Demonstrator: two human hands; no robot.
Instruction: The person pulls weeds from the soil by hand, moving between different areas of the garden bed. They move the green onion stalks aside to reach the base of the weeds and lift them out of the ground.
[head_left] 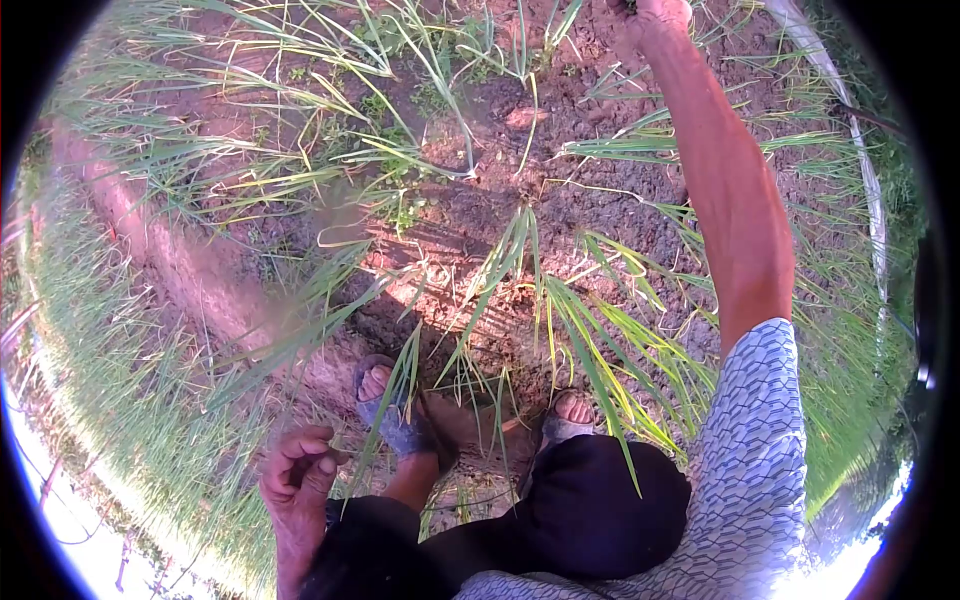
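My right arm stretches forward to the top edge, where my right hand [660, 12] is partly cut off. Its fingers look closed, with a small dark-green bit beside them that is too little to name. My left hand [300, 468] is near my left knee, fingers curled and thumb against them; what they hold, if anything, cannot be made out. Long-leaved green plants, like onions or leeks, grow around both hands. One clump [525, 225] stands in front of my feet, and another plant [620, 147] lies leaning left of my right forearm.
My sandalled left foot [400, 420] and right foot [570, 412] stand on bare brown soil [500, 130]. Small weeds [405, 213] grow between the plants. A pale strip [862, 150] runs along the right side. Denser green growth [110, 370] fills the left.
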